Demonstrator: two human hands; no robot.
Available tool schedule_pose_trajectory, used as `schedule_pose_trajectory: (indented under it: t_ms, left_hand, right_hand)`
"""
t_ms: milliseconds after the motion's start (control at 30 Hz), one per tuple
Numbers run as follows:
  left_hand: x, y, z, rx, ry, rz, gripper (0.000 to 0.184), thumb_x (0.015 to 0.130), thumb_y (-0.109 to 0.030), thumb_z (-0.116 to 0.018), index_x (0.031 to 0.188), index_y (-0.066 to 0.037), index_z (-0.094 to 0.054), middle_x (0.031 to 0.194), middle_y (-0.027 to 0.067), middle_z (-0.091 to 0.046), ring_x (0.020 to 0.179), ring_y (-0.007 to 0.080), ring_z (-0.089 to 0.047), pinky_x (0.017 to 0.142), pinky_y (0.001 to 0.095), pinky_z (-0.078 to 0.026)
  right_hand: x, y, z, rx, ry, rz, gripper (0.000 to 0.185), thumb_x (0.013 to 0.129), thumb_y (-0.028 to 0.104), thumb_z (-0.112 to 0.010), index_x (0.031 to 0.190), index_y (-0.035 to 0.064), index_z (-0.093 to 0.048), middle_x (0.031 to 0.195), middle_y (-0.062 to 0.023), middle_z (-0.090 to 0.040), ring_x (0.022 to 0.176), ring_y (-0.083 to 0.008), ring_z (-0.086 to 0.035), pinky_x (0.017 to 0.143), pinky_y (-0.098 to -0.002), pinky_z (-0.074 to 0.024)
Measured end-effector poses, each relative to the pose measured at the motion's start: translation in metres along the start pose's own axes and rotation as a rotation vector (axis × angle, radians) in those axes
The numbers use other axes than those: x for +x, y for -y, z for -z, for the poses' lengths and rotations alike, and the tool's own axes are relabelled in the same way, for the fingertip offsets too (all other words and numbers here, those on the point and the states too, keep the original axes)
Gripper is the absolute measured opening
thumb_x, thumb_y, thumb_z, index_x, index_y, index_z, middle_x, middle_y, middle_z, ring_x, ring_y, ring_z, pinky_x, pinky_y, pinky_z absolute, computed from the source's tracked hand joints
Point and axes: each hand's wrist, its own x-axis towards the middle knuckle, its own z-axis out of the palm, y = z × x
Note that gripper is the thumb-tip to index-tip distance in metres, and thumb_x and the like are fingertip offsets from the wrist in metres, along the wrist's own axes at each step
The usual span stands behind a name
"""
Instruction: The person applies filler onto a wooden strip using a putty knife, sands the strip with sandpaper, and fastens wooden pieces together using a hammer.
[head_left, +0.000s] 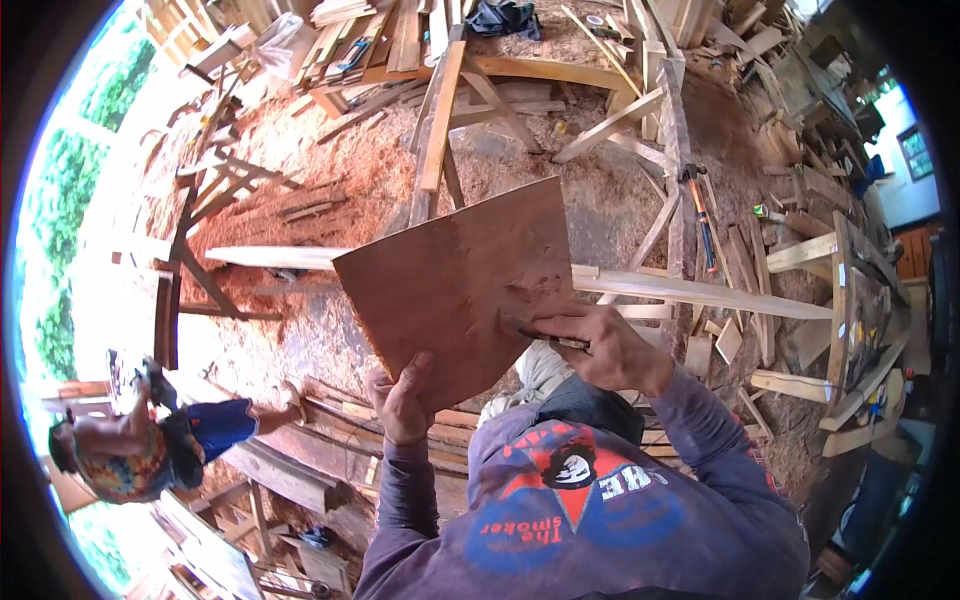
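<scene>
A flat reddish-brown wooden board (440,285) is held up in front of me, tilted. My left hand (405,400) grips its lower left edge, thumb on the near face and the fingers partly hidden behind. In my right hand (610,348) is a small putty knife (570,341), its dark blade against the board's face near the right edge. Dark smears and small rough marks show on the board around the blade. My fingers wrap the handle, so part of the tool is hidden.
Long pale planks (720,293) extend behind the board across wooden trestles (445,120). A hammer (697,205) hangs on a beam at right. Sawdust and offcuts cover the ground. Another person (130,450) stands at the left, holding a dark object. Wooden frames (840,310) stand at right.
</scene>
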Motion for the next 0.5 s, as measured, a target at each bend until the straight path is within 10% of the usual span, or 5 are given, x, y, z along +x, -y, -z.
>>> schedule_pose_trajectory:
  t_ms: [233,500]
  left_hand:
    - [0.121,-0.001,-0.036,0.014,-0.016,0.057,0.030,0.087,-0.008,-0.073,0.113,0.005,-0.066,0.108,0.0122,-0.069,0.094,0.0196,-0.067,0.082,0.0323,-0.056]
    - [0.340,0.020,-0.010,-0.196,0.015,0.288,0.024,0.102,-0.025,-0.058,0.085,-0.009,-0.062,0.081,0.0012,-0.063,0.073,0.0134,-0.061,0.060,0.0280,-0.050]
  right_hand:
    - [0.053,-0.025,0.030,-0.086,0.037,-0.029,0.034,0.079,-0.004,-0.061,0.111,0.0010,-0.072,0.115,-0.0195,-0.069,0.102,-0.0346,-0.067,0.090,-0.0396,-0.0538]
    - [0.057,0.008,0.109,0.493,-0.929,-0.181,0.027,0.084,-0.004,-0.070,0.111,-0.0026,-0.069,0.105,-0.0086,-0.072,0.092,-0.0163,-0.068,0.084,-0.0292,-0.0539]
